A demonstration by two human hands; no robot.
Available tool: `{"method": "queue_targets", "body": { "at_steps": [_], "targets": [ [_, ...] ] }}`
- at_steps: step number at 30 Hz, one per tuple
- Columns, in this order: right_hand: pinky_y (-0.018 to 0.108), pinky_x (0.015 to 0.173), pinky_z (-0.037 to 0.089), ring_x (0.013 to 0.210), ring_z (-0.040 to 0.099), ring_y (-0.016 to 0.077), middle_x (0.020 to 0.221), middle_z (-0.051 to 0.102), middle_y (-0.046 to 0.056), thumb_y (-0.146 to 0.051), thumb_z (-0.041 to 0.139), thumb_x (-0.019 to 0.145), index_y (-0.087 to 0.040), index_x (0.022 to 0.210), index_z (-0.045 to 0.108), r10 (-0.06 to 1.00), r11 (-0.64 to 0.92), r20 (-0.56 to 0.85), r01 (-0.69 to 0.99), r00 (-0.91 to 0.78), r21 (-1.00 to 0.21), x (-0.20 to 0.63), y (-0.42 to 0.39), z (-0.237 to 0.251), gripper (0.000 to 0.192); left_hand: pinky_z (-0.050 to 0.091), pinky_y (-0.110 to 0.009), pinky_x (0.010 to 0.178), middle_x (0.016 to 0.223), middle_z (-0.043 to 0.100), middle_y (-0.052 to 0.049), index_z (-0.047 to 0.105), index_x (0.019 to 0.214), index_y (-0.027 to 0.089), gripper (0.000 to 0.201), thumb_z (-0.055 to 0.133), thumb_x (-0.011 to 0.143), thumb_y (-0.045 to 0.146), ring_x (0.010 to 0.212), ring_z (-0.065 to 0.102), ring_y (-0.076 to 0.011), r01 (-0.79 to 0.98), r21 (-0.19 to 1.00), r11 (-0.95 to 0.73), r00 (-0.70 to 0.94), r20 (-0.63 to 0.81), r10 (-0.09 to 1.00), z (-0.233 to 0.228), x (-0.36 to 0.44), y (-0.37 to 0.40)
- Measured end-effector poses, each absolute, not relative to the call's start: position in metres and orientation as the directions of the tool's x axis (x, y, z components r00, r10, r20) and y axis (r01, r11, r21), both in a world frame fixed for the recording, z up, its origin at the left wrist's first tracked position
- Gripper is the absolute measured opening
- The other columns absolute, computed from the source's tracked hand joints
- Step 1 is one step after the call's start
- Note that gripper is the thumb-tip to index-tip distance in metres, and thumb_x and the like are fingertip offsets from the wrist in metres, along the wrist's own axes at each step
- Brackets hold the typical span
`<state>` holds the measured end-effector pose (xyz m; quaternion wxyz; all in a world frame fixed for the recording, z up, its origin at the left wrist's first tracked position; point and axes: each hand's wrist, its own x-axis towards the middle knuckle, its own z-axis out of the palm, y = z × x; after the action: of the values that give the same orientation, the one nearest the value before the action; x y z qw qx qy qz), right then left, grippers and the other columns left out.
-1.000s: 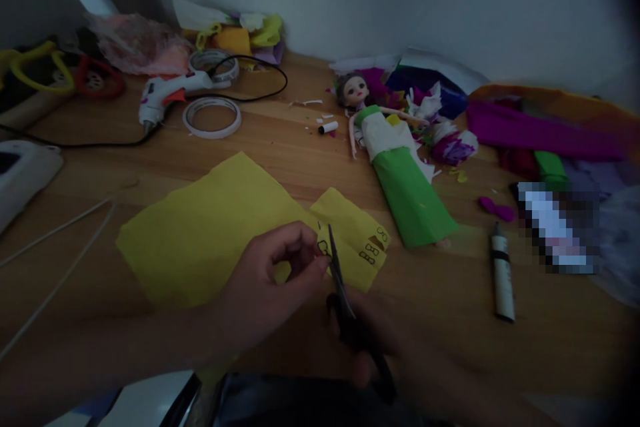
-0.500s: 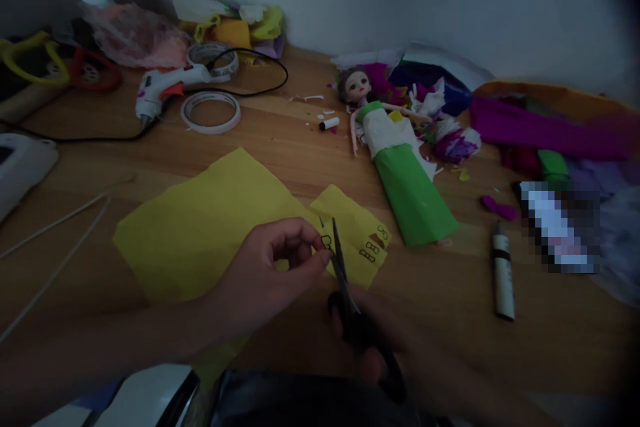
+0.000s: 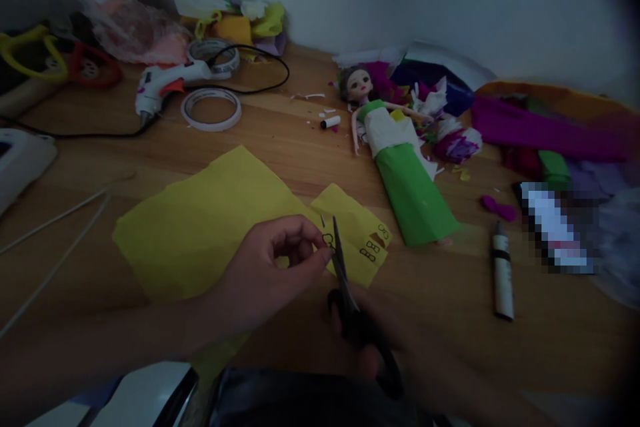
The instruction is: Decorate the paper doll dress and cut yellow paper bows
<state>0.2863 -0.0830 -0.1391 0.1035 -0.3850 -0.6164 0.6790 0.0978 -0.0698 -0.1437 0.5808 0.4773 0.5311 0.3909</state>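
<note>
Between thumb and fingertips my left hand (image 3: 280,260) pinches a tiny yellow paper cutout (image 3: 328,242) with a black outline. My right hand (image 3: 373,327) grips black-handled scissors (image 3: 345,280), their blades pointing up right beside the cutout and my left fingertips. Behind the blades lies a smaller yellow paper piece (image 3: 367,272) with several small shapes drawn in black and a notch cut out. Under my left hand and forearm spreads a large yellow paper sheet (image 3: 210,207), partly covered.
A doll (image 3: 415,193) in green and white paper lies at the back right, near a marker (image 3: 503,273) and a phone-like blurred object (image 3: 555,227). Back left are a glue gun (image 3: 160,87), tape rolls (image 3: 211,109) and a black cord. Two thin sticks (image 3: 55,220) lie at left.
Both hands and the scissors stay almost in place. The cutout in my left fingertips has turned slightly, showing a little more of its outline. The view has shifted very slightly.
</note>
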Motion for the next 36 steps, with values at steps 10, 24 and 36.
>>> {"method": "queue_targets", "body": {
  "at_steps": [10,24,36],
  "targets": [
    [0.029,0.058,0.040,0.066,0.045,0.0174,0.074,0.049,0.000,-0.084,0.039,0.073,-0.023,0.080,0.047,0.622,-0.201,-0.392,0.345,-0.678,-0.917,0.2881,-0.0862,-0.1421,0.061,0.036,-0.019,0.049,0.057,0.052,0.005,0.056,0.067,0.018,0.011,0.063,0.073,0.025,0.053,0.047,-0.0087,0.039,0.968,0.247,0.122,-0.250,0.960,-0.1441,0.0971,-0.0702],
    [0.028,0.057,0.037,0.063,0.041,0.0156,0.074,0.048,-0.001,-0.084,0.040,0.072,-0.023,0.080,0.047,0.619,-0.202,-0.360,0.302,-0.698,-0.932,0.2883,-0.0870,-0.1447,0.061,0.035,-0.018,0.051,0.059,0.051,0.005,0.055,0.066,0.018,0.014,0.064,0.074,0.025,0.055,0.044,-0.0080,-0.020,0.963,0.268,0.151,-0.262,0.953,-0.1453,0.0970,-0.0709],
    [0.027,0.051,0.032,0.059,0.037,0.0141,0.069,0.045,-0.002,-0.082,0.048,0.070,-0.022,0.074,0.044,0.635,-0.244,-0.383,0.296,-0.671,-0.923,0.2867,-0.0879,-0.1476,0.060,0.034,-0.017,0.049,0.058,0.050,0.006,0.055,0.067,0.017,0.011,0.063,0.073,0.021,0.053,0.043,-0.0064,-0.076,0.962,0.262,0.193,-0.243,0.951,-0.1431,0.0953,-0.0680]
  ]
}}
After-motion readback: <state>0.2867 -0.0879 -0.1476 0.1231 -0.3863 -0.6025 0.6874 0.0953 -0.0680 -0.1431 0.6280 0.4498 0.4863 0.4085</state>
